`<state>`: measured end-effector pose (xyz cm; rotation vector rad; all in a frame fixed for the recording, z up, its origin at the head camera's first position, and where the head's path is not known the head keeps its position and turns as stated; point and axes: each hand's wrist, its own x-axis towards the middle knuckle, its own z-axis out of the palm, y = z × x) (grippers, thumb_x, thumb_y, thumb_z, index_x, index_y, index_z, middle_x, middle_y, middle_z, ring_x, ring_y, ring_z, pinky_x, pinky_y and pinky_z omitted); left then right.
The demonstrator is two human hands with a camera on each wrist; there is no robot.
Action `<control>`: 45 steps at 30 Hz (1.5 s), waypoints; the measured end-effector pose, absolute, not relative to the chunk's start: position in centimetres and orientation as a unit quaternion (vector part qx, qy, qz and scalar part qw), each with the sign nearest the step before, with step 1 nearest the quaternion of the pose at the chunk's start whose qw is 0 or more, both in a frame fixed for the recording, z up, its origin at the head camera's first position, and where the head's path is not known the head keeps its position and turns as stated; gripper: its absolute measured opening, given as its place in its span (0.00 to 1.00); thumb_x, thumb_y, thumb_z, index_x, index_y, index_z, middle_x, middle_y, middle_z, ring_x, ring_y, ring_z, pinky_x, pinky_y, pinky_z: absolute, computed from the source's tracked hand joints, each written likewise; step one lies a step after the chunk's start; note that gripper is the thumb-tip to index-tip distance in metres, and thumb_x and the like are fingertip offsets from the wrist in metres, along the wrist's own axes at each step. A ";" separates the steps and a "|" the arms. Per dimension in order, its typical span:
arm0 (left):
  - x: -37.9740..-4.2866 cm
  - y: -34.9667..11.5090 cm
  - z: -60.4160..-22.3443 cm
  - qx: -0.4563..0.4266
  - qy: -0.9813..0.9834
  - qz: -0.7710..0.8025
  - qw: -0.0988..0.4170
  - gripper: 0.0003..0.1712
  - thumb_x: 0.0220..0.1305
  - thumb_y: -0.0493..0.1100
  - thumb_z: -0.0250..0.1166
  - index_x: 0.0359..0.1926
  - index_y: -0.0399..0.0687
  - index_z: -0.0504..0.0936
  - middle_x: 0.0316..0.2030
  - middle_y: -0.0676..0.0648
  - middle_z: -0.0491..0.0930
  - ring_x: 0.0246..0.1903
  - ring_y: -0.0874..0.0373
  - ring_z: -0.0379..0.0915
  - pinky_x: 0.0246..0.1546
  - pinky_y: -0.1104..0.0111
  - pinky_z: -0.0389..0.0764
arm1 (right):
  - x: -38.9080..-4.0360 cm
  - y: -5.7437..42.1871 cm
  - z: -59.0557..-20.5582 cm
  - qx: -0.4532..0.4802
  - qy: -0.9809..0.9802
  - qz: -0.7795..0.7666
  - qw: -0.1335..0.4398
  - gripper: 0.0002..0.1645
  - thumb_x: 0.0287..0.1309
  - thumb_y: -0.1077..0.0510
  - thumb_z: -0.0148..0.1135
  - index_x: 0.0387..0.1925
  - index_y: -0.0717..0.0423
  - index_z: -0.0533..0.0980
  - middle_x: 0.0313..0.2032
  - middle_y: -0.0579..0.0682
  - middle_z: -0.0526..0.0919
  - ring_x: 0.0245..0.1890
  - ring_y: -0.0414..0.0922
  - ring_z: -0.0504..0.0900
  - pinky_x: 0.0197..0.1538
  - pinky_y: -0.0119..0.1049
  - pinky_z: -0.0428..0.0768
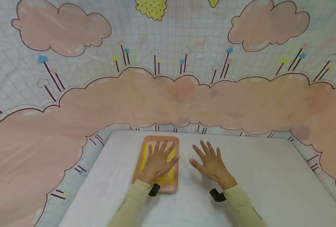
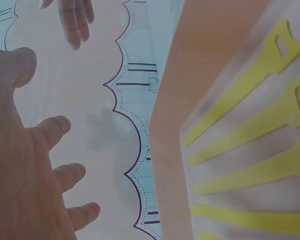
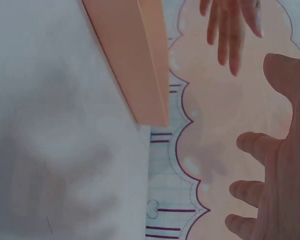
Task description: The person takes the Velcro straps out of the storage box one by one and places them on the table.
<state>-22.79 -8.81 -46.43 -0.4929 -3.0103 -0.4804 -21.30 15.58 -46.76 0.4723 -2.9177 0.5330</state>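
A shallow peach-coloured tray (image 1: 173, 189) lies on the white table. Several flat yellow strips (image 2: 240, 100), each with a slotted, wider end, lie side by side in it. Over the tray my left hand (image 1: 157, 161) hovers with its fingers spread, hiding the middle of the strips; nothing is in its grasp. To the right of the tray my right hand (image 1: 211, 165) is held above the bare tabletop, fingers likewise spread and holding nothing. In the right wrist view the tray's side wall (image 3: 130, 60) shows beyond the table surface.
The white tabletop (image 1: 270, 176) stretches out on both sides of the tray. A sheet printed with clouds (image 1: 168, 97) hangs behind the table and runs down along its left and right edges. Each wrist carries a small black camera (image 1: 217, 195).
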 end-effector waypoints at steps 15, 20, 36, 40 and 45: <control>-22.1 -10.6 -46.9 -0.151 -0.973 -0.167 0.041 0.38 0.70 0.71 0.43 0.75 0.65 0.59 0.77 0.44 0.50 0.76 0.39 0.42 0.72 0.36 0.43 | -20.9 13.4 -47.3 0.174 -0.964 0.194 0.057 0.40 0.66 0.29 0.45 0.74 0.38 0.60 0.77 0.53 0.53 0.77 0.59 0.50 0.71 0.71 0.47; -22.1 -11.2 -47.2 -0.143 -0.976 -0.158 0.056 0.38 0.70 0.72 0.42 0.75 0.65 0.60 0.77 0.45 0.51 0.76 0.40 0.44 0.71 0.37 0.46 | -21.0 12.9 -47.4 0.182 -0.960 0.203 0.057 0.39 0.67 0.30 0.45 0.74 0.39 0.60 0.76 0.53 0.55 0.77 0.57 0.51 0.71 0.70 0.49; -21.8 -13.6 -48.1 -0.124 -0.966 -0.208 0.089 0.35 0.71 0.65 0.50 0.73 0.59 0.63 0.76 0.42 0.55 0.75 0.40 0.48 0.70 0.37 0.52 | -20.8 10.6 -47.2 0.208 -0.949 0.218 0.086 0.38 0.66 0.34 0.51 0.71 0.46 0.65 0.74 0.55 0.61 0.75 0.58 0.57 0.72 0.67 0.53; -21.7 -14.4 -48.2 -0.115 -0.965 -0.216 0.094 0.34 0.72 0.62 0.52 0.73 0.57 0.63 0.75 0.41 0.55 0.75 0.39 0.49 0.70 0.39 0.55 | -20.7 10.1 -47.0 0.215 -0.946 0.226 0.090 0.36 0.66 0.37 0.55 0.70 0.47 0.66 0.73 0.55 0.63 0.74 0.57 0.58 0.72 0.65 0.54; -21.4 -15.3 -48.2 -0.103 -0.963 -0.223 0.112 0.34 0.71 0.60 0.54 0.73 0.54 0.64 0.74 0.39 0.58 0.73 0.38 0.53 0.65 0.38 0.63 | -20.5 9.6 -46.7 0.229 -0.944 0.220 0.090 0.35 0.66 0.37 0.54 0.69 0.47 0.67 0.72 0.56 0.65 0.73 0.55 0.61 0.73 0.63 0.55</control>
